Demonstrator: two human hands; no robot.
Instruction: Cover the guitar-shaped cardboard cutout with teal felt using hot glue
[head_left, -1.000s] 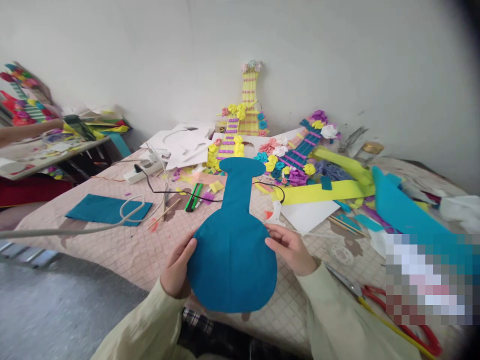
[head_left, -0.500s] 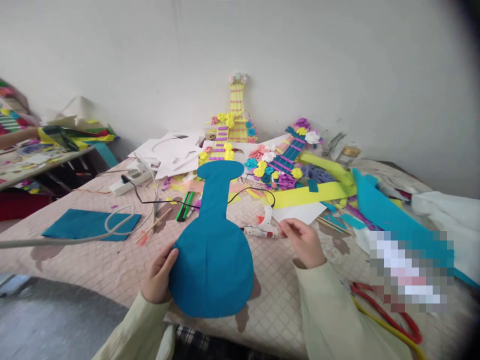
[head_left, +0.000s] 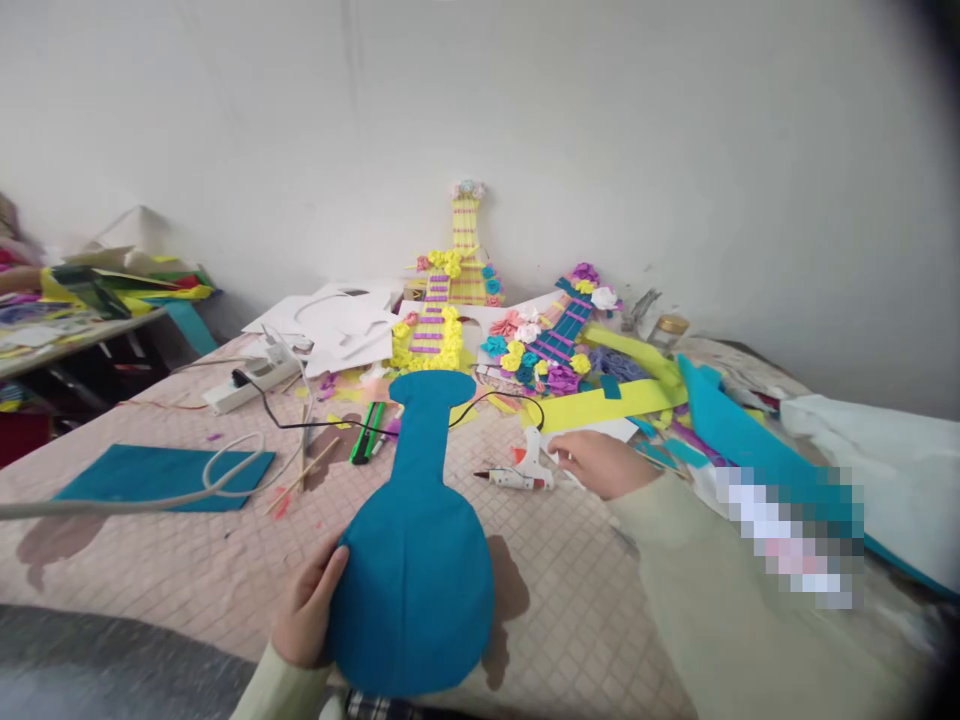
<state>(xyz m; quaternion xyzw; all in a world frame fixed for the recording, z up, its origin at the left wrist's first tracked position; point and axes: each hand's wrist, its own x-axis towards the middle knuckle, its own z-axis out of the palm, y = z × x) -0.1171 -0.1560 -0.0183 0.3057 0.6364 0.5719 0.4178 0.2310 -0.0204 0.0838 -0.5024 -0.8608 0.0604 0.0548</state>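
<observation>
A blue guitar-shaped piece (head_left: 412, 590) stands tilted up over the table's front edge, its neck pointing away from me. My left hand (head_left: 309, 605) grips its lower left side, thumb on the front face. To the right, my right hand (head_left: 600, 462) is beside the white glue gun (head_left: 517, 474), which lies on the cloth with its nozzle to the left. The fingers of that hand are bent near the back of the gun, and whether they hold anything is too small to tell.
A power strip (head_left: 251, 385), a green cutter (head_left: 367, 433) and a folded blue sheet (head_left: 169, 475) lie on the left. Flowered paper guitars (head_left: 442, 320) stand at the back. Blue and yellow strips (head_left: 611, 404) lie to the right. A cable crosses the left side.
The view has shifted, and the blue piece sits lower. My right hand has moved away from me, past the back of the glue gun. My left hand keeps its hold.
</observation>
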